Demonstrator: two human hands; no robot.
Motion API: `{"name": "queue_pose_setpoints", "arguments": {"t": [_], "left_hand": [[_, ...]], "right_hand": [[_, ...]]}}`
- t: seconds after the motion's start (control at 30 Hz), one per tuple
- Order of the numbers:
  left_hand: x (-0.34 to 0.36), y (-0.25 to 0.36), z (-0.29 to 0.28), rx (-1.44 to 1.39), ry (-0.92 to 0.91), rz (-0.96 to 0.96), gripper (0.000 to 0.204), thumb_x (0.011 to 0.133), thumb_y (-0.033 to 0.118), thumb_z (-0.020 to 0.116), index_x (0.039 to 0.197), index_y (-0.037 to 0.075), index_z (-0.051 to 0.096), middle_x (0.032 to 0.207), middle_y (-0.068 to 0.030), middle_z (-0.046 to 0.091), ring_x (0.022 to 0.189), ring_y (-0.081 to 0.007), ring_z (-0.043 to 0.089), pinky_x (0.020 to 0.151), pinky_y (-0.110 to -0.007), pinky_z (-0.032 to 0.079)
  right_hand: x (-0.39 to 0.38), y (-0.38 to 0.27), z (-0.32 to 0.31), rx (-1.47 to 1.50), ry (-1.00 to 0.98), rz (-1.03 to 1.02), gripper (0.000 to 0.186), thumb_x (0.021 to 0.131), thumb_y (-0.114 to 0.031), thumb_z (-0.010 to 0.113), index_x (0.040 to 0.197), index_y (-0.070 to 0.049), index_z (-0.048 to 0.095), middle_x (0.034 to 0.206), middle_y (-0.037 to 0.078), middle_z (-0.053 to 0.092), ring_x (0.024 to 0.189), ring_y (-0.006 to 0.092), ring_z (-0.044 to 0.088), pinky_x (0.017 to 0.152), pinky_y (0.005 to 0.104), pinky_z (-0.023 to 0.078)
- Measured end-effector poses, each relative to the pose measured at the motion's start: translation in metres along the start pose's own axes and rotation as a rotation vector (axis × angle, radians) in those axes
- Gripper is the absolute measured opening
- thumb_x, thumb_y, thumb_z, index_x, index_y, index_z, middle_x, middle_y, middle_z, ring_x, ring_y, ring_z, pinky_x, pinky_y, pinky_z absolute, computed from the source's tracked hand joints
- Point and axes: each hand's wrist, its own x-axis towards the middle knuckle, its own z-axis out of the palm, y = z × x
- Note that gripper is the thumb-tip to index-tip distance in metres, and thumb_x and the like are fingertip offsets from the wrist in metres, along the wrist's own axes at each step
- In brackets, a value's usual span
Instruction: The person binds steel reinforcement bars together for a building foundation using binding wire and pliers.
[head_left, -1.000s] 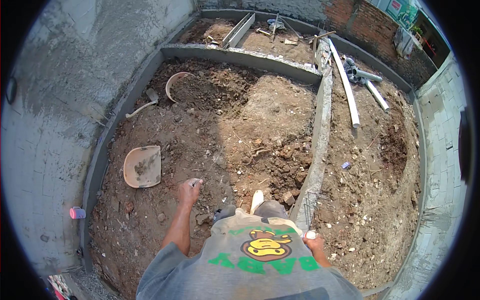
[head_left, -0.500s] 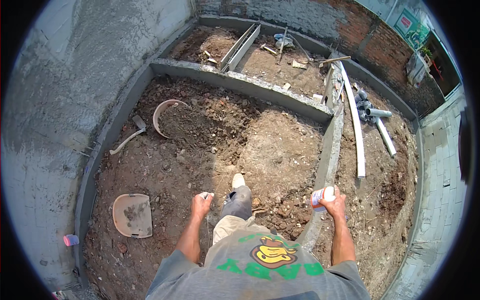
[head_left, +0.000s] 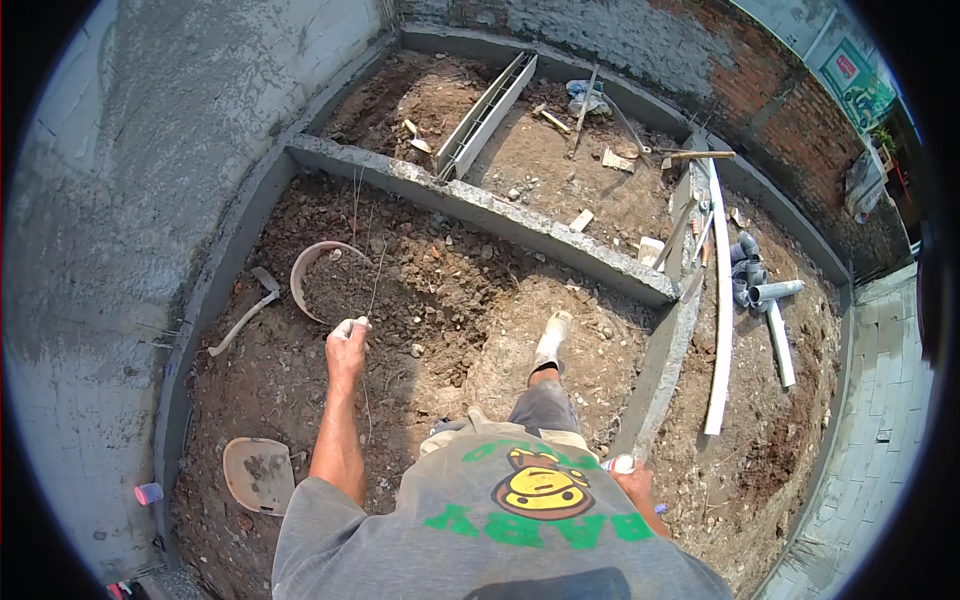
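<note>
My left hand [head_left: 347, 342] is raised at the left of my body, its fingers closed around thin wire-like strands [head_left: 376, 282] that stick up and hang below it. Whether they are wire or string I cannot make out. Low at my right side, partly hidden by my shirt, my right hand [head_left: 638, 487] grips a small white container [head_left: 624, 464] with a coloured label. One boot [head_left: 552, 340] is forward on the soil.
Low concrete beams [head_left: 480, 215] cross the dirt ground. A hoe [head_left: 245, 315], a round basin rim [head_left: 300, 275] and a shallow scoop-shaped tray [head_left: 258, 475] lie to the left. A long white pipe [head_left: 718, 330] and grey pipe fittings [head_left: 750, 270] lie on the right.
I have stepped forward with the other foot. My left hand has risen and moved forward and left with the strands; my right hand has dropped back toward my side with the container.
</note>
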Motion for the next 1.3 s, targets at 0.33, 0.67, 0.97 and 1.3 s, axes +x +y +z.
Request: {"name": "queue_pose_setpoints", "arguments": {"t": [0.33,0.67,0.97,1.3], "left_hand": [[0.195,0.202,0.13,-0.696,0.568,0.257,0.025,0.095,0.032,0.054,0.089,0.009,0.059,0.059,0.0055,0.047,0.044,-0.0011,0.032,0.039,-0.018,0.02],[0.458,0.4,0.234,-1.091,0.688,0.626,0.029,0.095,0.032,0.053,0.098,0.004,0.051,0.07,-0.0008,0.049,0.051,-0.0092,0.039,0.043,-0.023,0.028],[0.816,0.351,0.59,-1.22,0.209,-0.154,0.026,0.094,0.036,0.055,0.093,0.01,0.053,0.072,-0.0009,0.059,0.056,-0.0087,0.054,0.047,-0.018,0.038],[0.924,0.381,0.775,-1.121,-0.208,-0.644,0.02,0.097,0.029,0.048,0.101,0.01,0.052,0.097,-0.009,0.063,0.084,-0.0208,0.064,0.068,-0.031,0.053]], "right_hand": [[0.289,-0.288,-0.22,-0.115,0.205,-0.437,0.104,0.051,-0.048,0.079,0.139,-0.013,0.038,0.122,0.031,0.043,0.111,0.0423,0.051,0.098,0.0424,0.042],[0.375,-0.632,-0.503,0.153,0.663,-0.951,0.093,0.06,-0.033,0.08,0.14,-0.014,0.037,0.116,0.02,0.046,0.109,0.0349,0.049,0.095,0.0419,0.041],[0.565,-0.829,-0.55,0.117,0.5,-0.609,0.101,0.055,-0.033,0.082,0.141,-0.013,0.035,0.11,0.017,0.043,0.106,0.035,0.051,0.094,0.042,0.043],[0.689,-0.984,-0.564,-0.153,0.222,-0.434,0.098,0.054,-0.041,0.079,0.14,-0.015,0.039,0.112,0.021,0.046,0.109,0.0373,0.05,0.092,0.044,0.045]]}}
